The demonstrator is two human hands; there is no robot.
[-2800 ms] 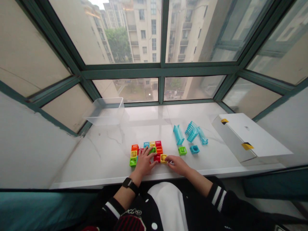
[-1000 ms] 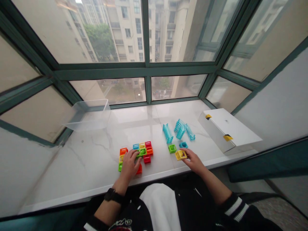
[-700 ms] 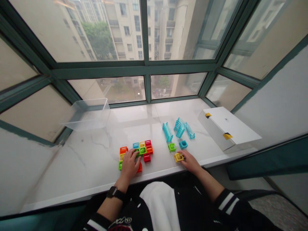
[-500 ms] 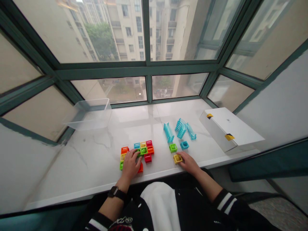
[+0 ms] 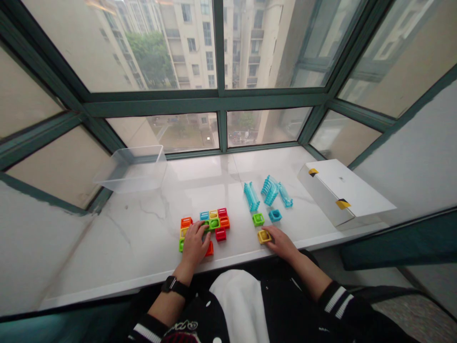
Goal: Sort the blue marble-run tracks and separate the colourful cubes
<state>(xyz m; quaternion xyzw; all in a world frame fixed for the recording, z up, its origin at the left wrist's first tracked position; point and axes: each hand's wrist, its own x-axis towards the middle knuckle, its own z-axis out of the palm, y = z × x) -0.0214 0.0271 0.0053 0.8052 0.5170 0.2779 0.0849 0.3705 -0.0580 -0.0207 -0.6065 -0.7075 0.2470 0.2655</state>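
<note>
On the marble sill a cluster of joined coloured square blocks [image 5: 216,222] lies flat. My left hand [image 5: 194,245] rests on its near left part, fingers spread over the blocks. To the right, my right hand [image 5: 282,240] touches a single yellow block [image 5: 263,236] that sits on the sill, fingers curled at its right side. Just beyond it stand a green block [image 5: 258,219] and a blue block [image 5: 274,215].
Translucent teal track pieces [image 5: 269,191] lie behind the loose blocks. A white box [image 5: 344,193] with yellow tape sits at the right. A clear plastic tub [image 5: 134,167] stands at the back left by the window. The sill's front edge [image 5: 232,257] runs close to my wrists.
My right hand pulled the yellow block away from the cluster, carried it right and set it down near the green and blue blocks. My left hand stayed on the cluster.
</note>
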